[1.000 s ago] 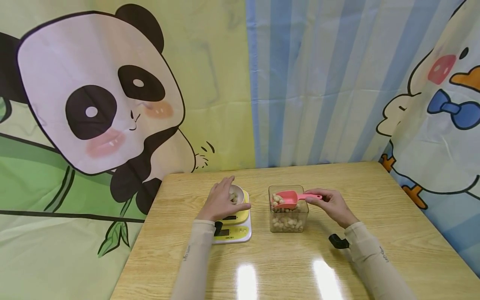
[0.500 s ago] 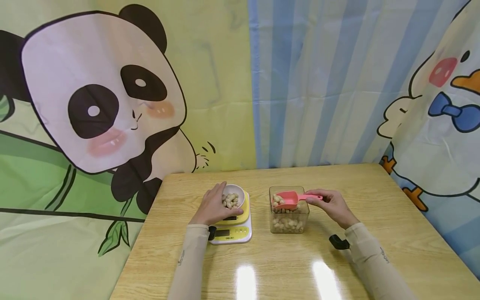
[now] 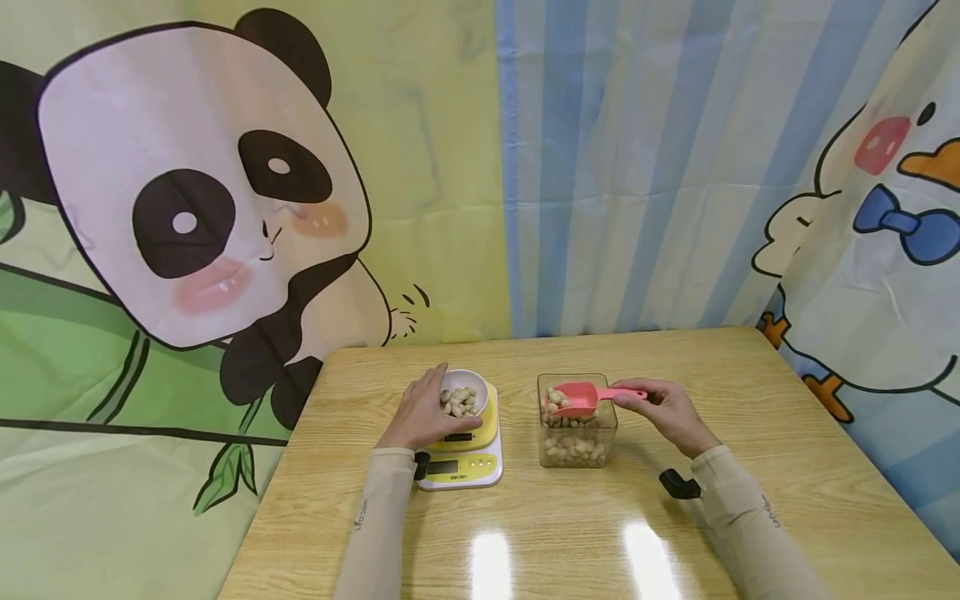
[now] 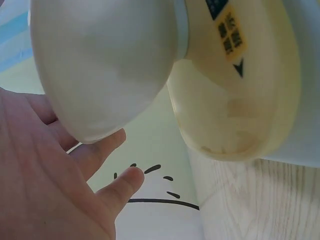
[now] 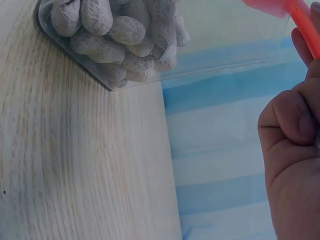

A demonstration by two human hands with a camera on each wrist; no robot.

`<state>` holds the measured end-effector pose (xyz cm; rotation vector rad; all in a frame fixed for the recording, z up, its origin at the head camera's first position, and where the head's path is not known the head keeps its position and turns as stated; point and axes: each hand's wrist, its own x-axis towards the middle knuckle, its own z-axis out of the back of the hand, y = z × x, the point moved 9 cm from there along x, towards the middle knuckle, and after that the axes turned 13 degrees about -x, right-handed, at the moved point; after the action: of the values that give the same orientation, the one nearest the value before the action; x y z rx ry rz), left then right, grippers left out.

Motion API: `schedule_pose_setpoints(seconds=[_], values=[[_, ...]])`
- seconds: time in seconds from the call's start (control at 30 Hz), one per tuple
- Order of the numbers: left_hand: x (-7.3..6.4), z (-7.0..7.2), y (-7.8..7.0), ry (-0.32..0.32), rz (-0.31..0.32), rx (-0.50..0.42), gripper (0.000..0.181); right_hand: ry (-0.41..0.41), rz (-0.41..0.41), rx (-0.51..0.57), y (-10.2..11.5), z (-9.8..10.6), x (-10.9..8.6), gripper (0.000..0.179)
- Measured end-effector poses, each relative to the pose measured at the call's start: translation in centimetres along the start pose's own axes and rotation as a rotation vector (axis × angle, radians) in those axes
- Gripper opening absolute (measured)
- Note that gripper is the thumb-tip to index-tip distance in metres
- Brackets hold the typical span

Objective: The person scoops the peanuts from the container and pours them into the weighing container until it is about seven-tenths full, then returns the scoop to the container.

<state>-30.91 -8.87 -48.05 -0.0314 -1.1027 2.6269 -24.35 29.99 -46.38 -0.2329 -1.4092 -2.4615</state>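
Note:
In the head view my left hand (image 3: 420,412) cups a small white bowl (image 3: 484,390) of peanuts (image 3: 458,402), thumb along the near side and fingers around the left and far side. The bowl is over the round plate of a yellow and white kitchen scale (image 3: 491,475); the left wrist view shows the bowl's wall (image 4: 105,65) close up, the base right at the plate. My right hand (image 3: 667,412) pinches the handle of a pink scoop (image 3: 577,400). A few peanuts lie in the scoop, held level over a clear square container (image 3: 577,446) of peanuts.
Both things stand on a wood-grain table (image 3: 555,542), the scale left of the container. Behind the table hangs a printed curtain (image 3: 420,167) with a panda and a duck. Black wrist-camera pieces stick out at both cuffs.
My left hand has shifted left and lower around the bowl, and the bowl has moved slightly left with more of its peanuts showing. The right hand and scoop have stayed nearly still.

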Motion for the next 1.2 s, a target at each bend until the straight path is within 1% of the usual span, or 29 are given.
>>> schedule_pose_setpoints(seconds=[0.23, 0.47, 0.57, 0.73, 0.9, 1.2], values=[[-0.1, 0.0, 0.2, 0.004, 0.008, 0.002, 0.127, -0.013, 0.007, -0.010, 0.3, 0.5, 0.2, 0.025], [-0.4, 0.2, 0.3, -0.006, -0.008, 0.018, 0.129, -0.006, -0.019, -0.019, 0.4, 0.9, 0.5, 0.028], [-0.4, 0.2, 0.4, -0.007, -0.018, 0.023, 0.128, -0.014, -0.027, -0.009, 0.5, 1.1, 0.6, 0.029], [-0.4, 0.1, 0.7, -0.010, -0.015, 0.017, 0.127, -0.031, -0.032, 0.021, 0.8, 1.2, 0.6, 0.027], [-0.5, 0.0, 1.0, -0.011, -0.015, 0.009, 0.126, -0.049, -0.021, 0.016, 0.8, 1.4, 0.9, 0.025], [-0.4, 0.0, 1.1, -0.018, -0.013, -0.005, 0.125, -0.063, -0.015, -0.010, 2.0, 1.4, 1.9, 0.025]])
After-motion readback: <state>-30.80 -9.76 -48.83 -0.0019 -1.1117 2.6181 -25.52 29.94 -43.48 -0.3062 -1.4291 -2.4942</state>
